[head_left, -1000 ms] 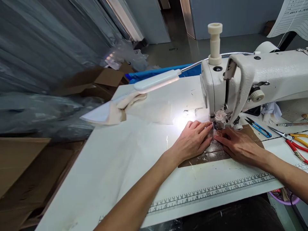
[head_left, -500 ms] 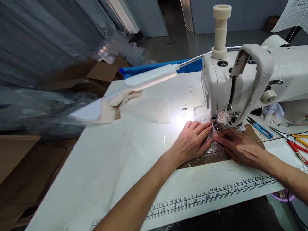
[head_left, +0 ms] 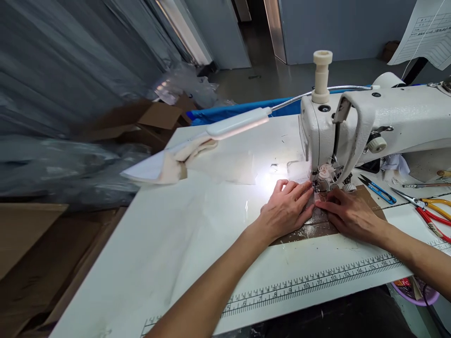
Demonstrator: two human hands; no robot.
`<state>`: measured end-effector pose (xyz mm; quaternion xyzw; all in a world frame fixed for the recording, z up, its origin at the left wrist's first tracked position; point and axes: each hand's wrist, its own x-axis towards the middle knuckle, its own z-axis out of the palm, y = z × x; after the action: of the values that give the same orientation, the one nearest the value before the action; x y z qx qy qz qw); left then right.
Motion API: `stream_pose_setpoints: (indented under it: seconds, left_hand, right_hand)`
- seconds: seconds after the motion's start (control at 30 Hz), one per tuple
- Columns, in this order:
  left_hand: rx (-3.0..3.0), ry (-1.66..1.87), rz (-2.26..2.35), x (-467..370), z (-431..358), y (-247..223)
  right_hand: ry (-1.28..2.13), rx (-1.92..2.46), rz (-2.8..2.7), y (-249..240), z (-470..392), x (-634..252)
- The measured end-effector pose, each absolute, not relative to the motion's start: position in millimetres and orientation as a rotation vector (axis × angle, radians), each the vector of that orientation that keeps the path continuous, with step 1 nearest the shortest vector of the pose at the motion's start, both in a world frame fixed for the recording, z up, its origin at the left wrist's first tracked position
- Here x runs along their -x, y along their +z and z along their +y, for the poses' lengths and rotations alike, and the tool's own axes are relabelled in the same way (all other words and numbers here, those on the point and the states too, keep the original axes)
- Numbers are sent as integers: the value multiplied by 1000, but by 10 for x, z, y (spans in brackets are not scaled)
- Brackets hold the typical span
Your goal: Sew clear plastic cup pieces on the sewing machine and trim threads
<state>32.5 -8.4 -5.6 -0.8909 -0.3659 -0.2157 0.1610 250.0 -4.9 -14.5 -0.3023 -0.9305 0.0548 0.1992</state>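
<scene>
Head camera: white metal sewing machine [head_left: 398, 115] — landmark. Left hand [head_left: 287, 206] is lying flat, gripping nothing visible, before its needle, seemingly steadying a small, pale, thin piece [head_left: 318, 197] near the presser foot. Right hand [head_left: 347, 211] is keeping thumb and forefinger narrow at that piece — pinching or pressing, cannot tell. White plastic lamp [head_left: 239, 124], left of the machine, is presumably lighting the stitching area; blue-handled metal snips [head_left: 380, 191] are lying right of the needle, probably for reach.
</scene>
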Motion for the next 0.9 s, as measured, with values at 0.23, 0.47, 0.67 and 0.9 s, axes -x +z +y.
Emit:
stream_pose_setpoints:
  seconds: [0.23,0.47,0.67,0.9]
  left_hand:
    - [2575,-903,-831,-310,-103,-23]
    - [2761,-860,-741,-311,-121,-38]
    - [2786,-900,-719,-315,-120,-28]
    - [2601,-926,-964,-322,-77,-76]
  right_hand:
    - [230,863,-2567,-181,-34,-2516]
    - [274,884,-2542,-178,-40,-2514]
    - [319,915,-2550,-156,-43,-2514]
    - [302,875,-2537,-136,-49,-2503]
